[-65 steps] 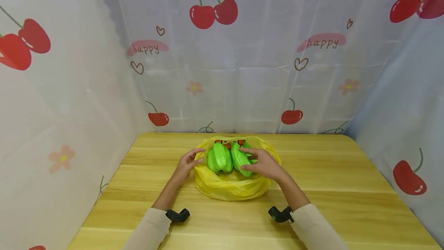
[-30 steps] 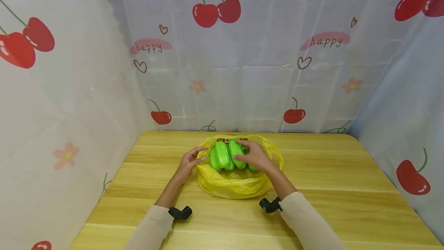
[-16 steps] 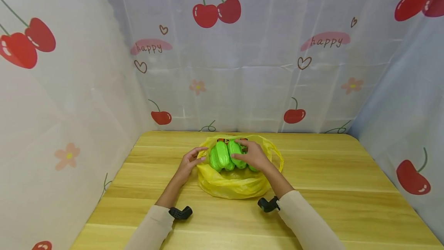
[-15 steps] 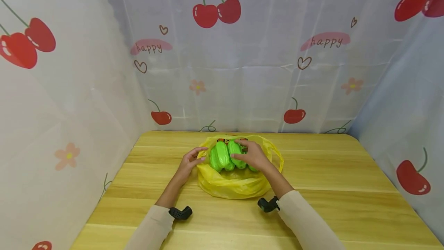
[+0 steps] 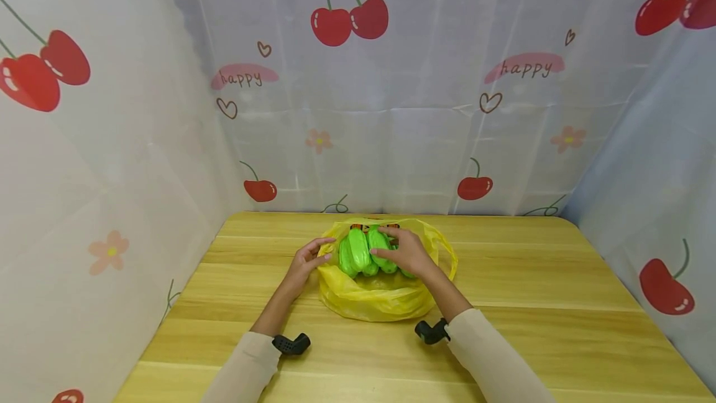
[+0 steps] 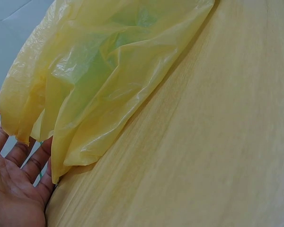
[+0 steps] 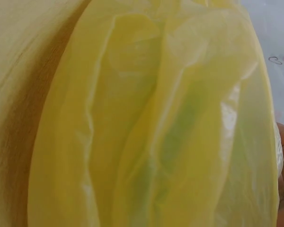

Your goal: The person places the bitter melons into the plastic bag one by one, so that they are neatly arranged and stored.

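Note:
A yellow plastic bag (image 5: 371,305) lies with its mouth spread wide on the table, holding several shiny bright-green elongated bundles (image 5: 358,250). Their exact kind is unclear. My left hand (image 5: 302,262) touches the bag's left rim with its fingers apart; in the left wrist view, some fingers pass behind the yellow film. My right hand (image 5: 411,252) reaches over the bag's mouth, with thumb and forefinger on either side of a green bundle (image 5: 378,242) beside the others. In the right wrist view the bag's side (image 7: 146,123) hides most of that hand.
The wooden table (image 5: 548,303) extends around the bag. White curtains (image 5: 403,129) with printed cherries stand behind and on both sides. Something with an orange and black print (image 5: 356,227) shows at the bag's back. Black wrist devices (image 5: 292,344) sit at both cuffs.
The right hand has moved left and a little farther in with its green bundle, which now stands closer to the other bundles. The left hand keeps its place on the rim.

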`<state>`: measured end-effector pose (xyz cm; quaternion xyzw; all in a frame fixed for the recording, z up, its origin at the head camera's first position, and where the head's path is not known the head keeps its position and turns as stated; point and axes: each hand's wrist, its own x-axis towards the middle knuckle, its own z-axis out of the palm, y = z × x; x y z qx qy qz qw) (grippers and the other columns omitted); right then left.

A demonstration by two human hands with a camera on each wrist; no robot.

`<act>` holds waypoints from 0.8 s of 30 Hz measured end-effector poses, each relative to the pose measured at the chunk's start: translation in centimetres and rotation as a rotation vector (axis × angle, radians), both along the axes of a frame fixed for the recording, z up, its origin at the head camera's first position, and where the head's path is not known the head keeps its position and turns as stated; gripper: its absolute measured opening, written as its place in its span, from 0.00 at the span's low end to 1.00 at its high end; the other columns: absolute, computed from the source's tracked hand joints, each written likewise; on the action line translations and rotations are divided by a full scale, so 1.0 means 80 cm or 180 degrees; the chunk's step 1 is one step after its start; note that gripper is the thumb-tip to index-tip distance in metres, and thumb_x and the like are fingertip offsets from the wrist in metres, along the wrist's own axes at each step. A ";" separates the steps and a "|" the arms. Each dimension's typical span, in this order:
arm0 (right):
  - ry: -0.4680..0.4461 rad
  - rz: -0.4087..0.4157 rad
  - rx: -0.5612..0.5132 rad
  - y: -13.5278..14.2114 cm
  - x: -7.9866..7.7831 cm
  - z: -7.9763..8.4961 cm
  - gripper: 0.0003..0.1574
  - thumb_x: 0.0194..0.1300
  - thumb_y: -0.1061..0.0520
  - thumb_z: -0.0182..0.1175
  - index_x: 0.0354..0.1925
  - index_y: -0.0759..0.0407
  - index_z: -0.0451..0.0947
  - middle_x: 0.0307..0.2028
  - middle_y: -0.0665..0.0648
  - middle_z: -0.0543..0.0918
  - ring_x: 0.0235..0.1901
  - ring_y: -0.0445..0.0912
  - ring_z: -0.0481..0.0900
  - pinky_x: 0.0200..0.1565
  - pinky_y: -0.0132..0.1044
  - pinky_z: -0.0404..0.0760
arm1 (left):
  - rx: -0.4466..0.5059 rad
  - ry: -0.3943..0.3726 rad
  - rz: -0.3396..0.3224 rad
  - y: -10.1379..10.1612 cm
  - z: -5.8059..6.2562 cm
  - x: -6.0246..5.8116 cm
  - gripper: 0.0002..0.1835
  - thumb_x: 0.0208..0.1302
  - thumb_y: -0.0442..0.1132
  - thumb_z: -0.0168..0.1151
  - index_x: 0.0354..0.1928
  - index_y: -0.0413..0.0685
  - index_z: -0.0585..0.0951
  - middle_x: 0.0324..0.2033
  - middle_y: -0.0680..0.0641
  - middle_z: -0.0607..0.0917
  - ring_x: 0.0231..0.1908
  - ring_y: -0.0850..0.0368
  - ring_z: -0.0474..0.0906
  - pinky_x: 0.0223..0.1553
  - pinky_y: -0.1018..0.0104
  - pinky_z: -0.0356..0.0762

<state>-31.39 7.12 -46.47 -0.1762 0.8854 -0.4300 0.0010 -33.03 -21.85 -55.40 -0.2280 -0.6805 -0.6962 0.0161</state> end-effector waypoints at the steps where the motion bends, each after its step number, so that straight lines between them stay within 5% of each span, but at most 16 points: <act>1: 0.0006 0.0002 0.0002 0.000 0.000 0.000 0.37 0.66 0.49 0.70 0.69 0.59 0.74 0.68 0.63 0.74 0.58 0.62 0.78 0.53 0.55 0.81 | -0.0001 0.0002 0.0003 0.000 0.000 0.000 0.22 0.73 0.32 0.59 0.66 0.32 0.74 0.67 0.32 0.71 0.74 0.43 0.58 0.75 0.48 0.44; 14: -0.0107 0.0136 -0.0072 0.006 0.004 0.003 0.32 0.75 0.52 0.59 0.72 0.59 0.69 0.69 0.64 0.72 0.63 0.63 0.74 0.55 0.56 0.79 | -0.0026 0.0004 -0.0004 -0.001 0.002 0.000 0.22 0.73 0.32 0.59 0.66 0.32 0.74 0.67 0.32 0.71 0.74 0.43 0.58 0.76 0.50 0.45; 24: -0.0093 0.0085 -0.0044 0.006 0.003 0.001 0.33 0.72 0.51 0.63 0.71 0.57 0.72 0.68 0.63 0.74 0.62 0.62 0.75 0.55 0.56 0.80 | -0.0021 0.0012 -0.0013 -0.001 0.001 0.000 0.22 0.73 0.32 0.59 0.66 0.31 0.73 0.67 0.31 0.71 0.74 0.41 0.58 0.76 0.47 0.44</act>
